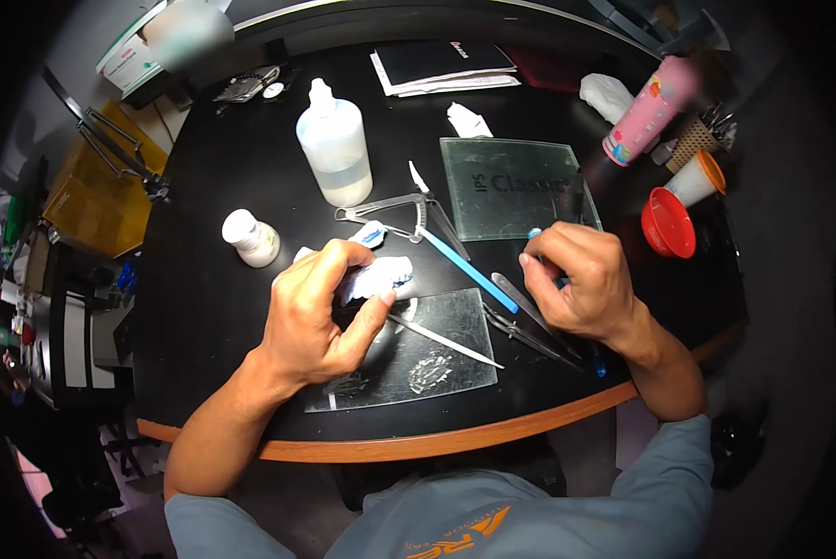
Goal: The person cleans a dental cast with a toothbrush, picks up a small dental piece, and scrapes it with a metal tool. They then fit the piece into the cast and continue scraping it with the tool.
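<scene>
My left hand (320, 312) curls around a crumpled white tissue (381, 275) with blue stains, thumb and fingertips at its edges. A smaller blue-stained wad (371, 233) lies just beyond. My right hand (581, 279) is closed in a pinch above the dark tools; bits of blue show by its fingers, but what it holds is mostly hidden. Between the hands lies a blue-handled tool (469, 270) beside a metal caliper (395, 212). In front, a glass plate (465, 321) carries a thin pale stick-like tool (446, 340) and whitish scrapings (430, 374).
A squeeze bottle (339, 163) of clear liquid and a small white jar (250, 239) stand at left. Behind my right hand lies a glass slab (511, 210) marked "IPS Classic". A red bowl (668, 224), an orange-rimmed cup (696, 182) and a pink bottle (651, 112) line the right.
</scene>
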Motion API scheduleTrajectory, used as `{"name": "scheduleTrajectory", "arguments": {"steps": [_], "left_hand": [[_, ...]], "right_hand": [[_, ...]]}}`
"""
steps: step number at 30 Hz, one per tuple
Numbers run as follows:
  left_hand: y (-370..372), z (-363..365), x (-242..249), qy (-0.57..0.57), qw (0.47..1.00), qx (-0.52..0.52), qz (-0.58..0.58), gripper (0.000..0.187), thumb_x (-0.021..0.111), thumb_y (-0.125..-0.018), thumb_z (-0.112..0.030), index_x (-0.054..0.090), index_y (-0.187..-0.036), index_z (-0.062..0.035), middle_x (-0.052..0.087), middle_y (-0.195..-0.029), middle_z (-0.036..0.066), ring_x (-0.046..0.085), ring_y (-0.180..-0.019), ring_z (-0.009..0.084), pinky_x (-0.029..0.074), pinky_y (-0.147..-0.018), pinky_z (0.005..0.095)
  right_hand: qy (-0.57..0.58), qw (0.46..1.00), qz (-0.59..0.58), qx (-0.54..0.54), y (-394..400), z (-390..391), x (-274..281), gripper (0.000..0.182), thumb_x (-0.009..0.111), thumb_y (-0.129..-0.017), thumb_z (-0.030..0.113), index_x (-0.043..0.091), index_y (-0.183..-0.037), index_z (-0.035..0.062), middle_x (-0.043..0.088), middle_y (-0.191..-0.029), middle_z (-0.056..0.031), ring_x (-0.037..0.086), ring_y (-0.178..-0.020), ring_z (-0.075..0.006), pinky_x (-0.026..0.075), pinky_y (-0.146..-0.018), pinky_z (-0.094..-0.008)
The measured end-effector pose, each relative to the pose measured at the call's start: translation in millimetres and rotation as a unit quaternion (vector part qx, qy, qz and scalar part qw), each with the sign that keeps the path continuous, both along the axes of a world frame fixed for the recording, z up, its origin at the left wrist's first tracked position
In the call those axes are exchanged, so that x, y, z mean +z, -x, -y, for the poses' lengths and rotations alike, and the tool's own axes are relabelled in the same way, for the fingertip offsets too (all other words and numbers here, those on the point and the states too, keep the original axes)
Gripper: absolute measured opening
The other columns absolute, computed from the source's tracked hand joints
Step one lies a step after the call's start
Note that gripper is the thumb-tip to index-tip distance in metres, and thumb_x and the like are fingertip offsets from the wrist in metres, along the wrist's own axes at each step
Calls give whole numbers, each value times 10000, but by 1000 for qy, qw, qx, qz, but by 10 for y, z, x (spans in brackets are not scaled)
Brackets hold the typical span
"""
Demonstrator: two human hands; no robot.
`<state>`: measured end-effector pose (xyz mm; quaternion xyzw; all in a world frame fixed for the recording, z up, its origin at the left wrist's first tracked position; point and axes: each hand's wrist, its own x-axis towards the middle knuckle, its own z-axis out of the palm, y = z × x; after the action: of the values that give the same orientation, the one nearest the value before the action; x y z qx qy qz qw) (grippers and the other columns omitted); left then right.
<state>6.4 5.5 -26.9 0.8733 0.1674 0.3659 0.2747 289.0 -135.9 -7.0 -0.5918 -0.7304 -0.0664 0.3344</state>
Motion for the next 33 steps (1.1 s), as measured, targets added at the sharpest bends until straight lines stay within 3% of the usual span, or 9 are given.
{"name": "scheduleTrajectory", "arguments": {"steps": [6,9,12,16,23,26,29,33], "left_hand": [[-16,13,-4,-37,999,-10,3,278,841,-821,-125,675,-1008,-3,676,-770,125,617,-606,242,475,-589,348],[-25,3,-13,-50,999,-12,9,279,849,-805,-118,684,-1000,-5,692,-787,122,636,-618,240,481,-589,343],[-40,9,14,-68,998,-17,6,289,860,-789,-115,691,-998,-6,704,-795,119,649,-624,245,488,-595,345],[-51,-5,-16,-78,996,-30,13,287,864,-761,-110,714,-981,-3,709,-794,120,660,-632,255,500,-610,355],[-47,4,-13,-79,996,-30,7,270,859,-765,-121,726,-965,1,708,-790,129,682,-657,272,514,-635,372],[-43,7,0,-76,997,-31,2,267,858,-772,-126,724,-965,1,705,-787,130,680,-659,276,517,-638,375],[-44,19,28,-73,997,-31,5,266,861,-780,-129,721,-963,2,701,-784,131,675,-657,281,518,-638,376],[-46,16,-8,-76,996,-34,23,274,876,-788,-125,724,-975,3,695,-778,122,656,-649,256,500,-623,354]], "right_hand": [[-21,998,52,-4,-114,9,87,162,746,-774,29,595,-716,44,505,-576,-77,534,-463,-264,420,-455,-387],[30,998,57,-13,-139,65,177,166,760,-781,59,605,-722,47,531,-597,-82,566,-494,-277,442,-477,-397],[127,987,51,79,-187,89,154,161,776,-795,106,636,-742,47,571,-628,-92,610,-544,-304,471,-512,-420],[221,970,76,71,-120,167,173,162,799,-808,185,717,-813,45,658,-711,-106,671,-628,-341,528,-580,-448],[218,971,89,43,-47,206,179,175,801,-791,188,745,-837,29,684,-744,-121,695,-665,-350,561,-614,-448],[216,972,89,30,-79,238,129,197,817,-746,118,777,-905,9,704,-741,-97,703,-637,-290,558,-593,-396],[217,972,90,7,-64,234,110,193,789,-748,85,784,-920,-1,710,-736,-109,710,-622,-291,571,-591,-392],[204,976,75,-28,22,234,74,108,732,-776,100,741,-831,8,679,-719,-158,695,-640,-383,576,-625,-474]]}}
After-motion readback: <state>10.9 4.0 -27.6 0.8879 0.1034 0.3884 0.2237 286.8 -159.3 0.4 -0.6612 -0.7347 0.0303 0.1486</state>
